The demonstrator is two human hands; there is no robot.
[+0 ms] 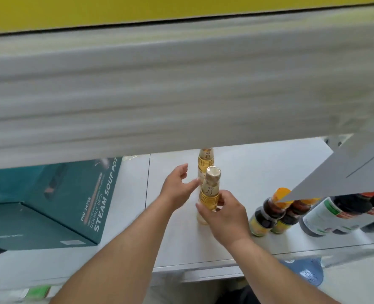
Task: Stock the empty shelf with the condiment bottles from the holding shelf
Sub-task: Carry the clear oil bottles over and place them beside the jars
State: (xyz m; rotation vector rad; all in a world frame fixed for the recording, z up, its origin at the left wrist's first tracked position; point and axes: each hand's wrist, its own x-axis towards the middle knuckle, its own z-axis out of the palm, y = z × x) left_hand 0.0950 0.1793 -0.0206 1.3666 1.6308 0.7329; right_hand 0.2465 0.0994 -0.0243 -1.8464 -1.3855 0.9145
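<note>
On the white shelf (258, 172) two slim bottles of pale golden liquid stand one behind the other, both with their long axes upright and their caps pointing up toward the camera. The front bottle (210, 194) has a gold foil cap and a ribbed gold neck band; its base sits on the shelf surface near the seam between two shelf panels. The right hand (223, 216) is wrapped around its lower neck and shoulder, fingers curled on the right side and thumb across the front, in a firm grip. The rear bottle (205, 163) stands just behind it, its top hidden by the blurred grey edge of the upper shelf (181, 95) that crosses the whole view.

The left hand (177, 185) is half open, fingers spread and slightly bent, with the fingertips next to the left side of the bottles; whether they touch the glass cannot be told, and the hand holds nothing.

To the right, well apart from the golden pair, a cluster of dark sauce bottles (271, 213) with orange caps stands on the same shelf, appearing to lean toward the left in the wide-angle view, beside a larger dark bottle with a white and green label (326, 213). On the left sits a teal carton (72, 200) printed "STEAM SOUP POT".
</note>
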